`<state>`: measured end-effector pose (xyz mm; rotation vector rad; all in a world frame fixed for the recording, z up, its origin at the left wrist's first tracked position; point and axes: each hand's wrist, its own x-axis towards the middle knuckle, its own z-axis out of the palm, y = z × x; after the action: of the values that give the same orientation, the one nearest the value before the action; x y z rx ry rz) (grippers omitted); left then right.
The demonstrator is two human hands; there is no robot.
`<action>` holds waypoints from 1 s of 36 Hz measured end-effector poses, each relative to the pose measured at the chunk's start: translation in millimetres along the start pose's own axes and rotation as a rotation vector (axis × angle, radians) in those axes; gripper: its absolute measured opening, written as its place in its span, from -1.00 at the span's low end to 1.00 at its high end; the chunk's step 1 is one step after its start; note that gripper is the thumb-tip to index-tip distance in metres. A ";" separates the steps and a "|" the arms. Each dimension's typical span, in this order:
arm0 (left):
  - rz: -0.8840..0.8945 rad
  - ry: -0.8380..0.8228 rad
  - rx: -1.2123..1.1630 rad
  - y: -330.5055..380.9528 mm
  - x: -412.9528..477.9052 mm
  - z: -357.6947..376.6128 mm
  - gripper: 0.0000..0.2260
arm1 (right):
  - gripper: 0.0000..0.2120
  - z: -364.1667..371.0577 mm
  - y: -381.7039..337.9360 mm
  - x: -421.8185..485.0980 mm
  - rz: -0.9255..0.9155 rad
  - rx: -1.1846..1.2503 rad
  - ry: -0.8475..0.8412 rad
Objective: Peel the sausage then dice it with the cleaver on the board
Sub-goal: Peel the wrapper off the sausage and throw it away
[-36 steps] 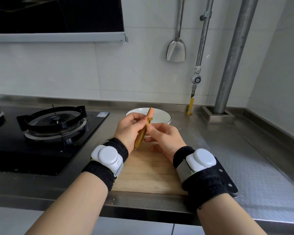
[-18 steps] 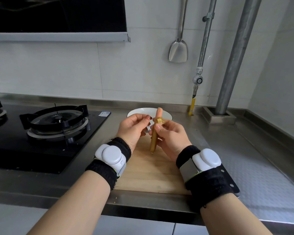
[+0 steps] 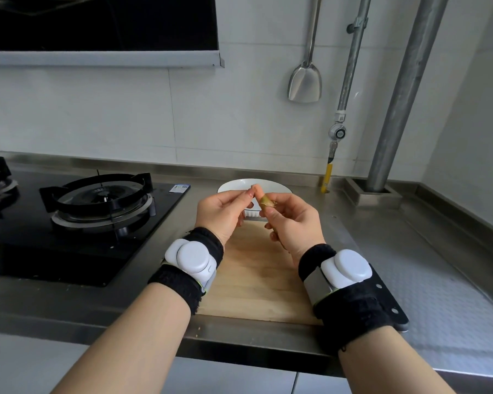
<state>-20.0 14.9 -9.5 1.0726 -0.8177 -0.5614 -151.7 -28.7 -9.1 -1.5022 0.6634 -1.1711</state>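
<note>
Sausage [image 3: 265,201] is up in the air over the far end of the wooden board [image 3: 256,277], not lying on it. The right hand [image 3: 292,223] has its fingers curled round it, so most of it is buried in the fist and only the top end pokes out, wrapped in an olive-yellow casing that looks a bit crumpled. The left hand [image 3: 225,211] comes in from the other side, with thumb and forefinger pinched together right at that top end, other fingers tucked under. How much casing is actually between those fingertips is too small to make out. Just behind both hands is a white bowl [image 3: 236,184], sitting on the steel counter [image 3: 410,251] and touching the board's far edge or close to it. Both wrists wear black bands with a white puck-shaped gadget on top. A black handle with rivets [image 3: 393,309] sticks out from under the right wristband at the board's right side. The rest of it is hidden, so I can't say for sure it's the cleaver. Off to the left there's a black gas hob with a burner [image 3: 103,197], and on the tiled wall a metal spatula [image 3: 305,83] hangs next to two grey pipes [image 3: 404,95].
</note>
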 end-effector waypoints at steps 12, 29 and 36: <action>0.033 0.045 0.063 2.7 -2.2 -0.6 -0.87 | -0.83 1.3 0.6 0.3 -0.054 -0.040 0.018; 0.014 0.054 -0.001 3.9 -1.0 -1.2 -0.86 | -0.81 1.1 0.7 0.1 -0.078 -0.078 0.026; 0.012 0.072 0.018 3.8 -1.9 -0.9 -0.90 | -0.86 0.8 1.6 -0.1 -0.064 -0.080 0.031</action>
<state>-20.3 18.2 -6.8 1.0973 -0.7671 -0.5039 -150.7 -28.7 -10.6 -1.5857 0.6945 -1.2308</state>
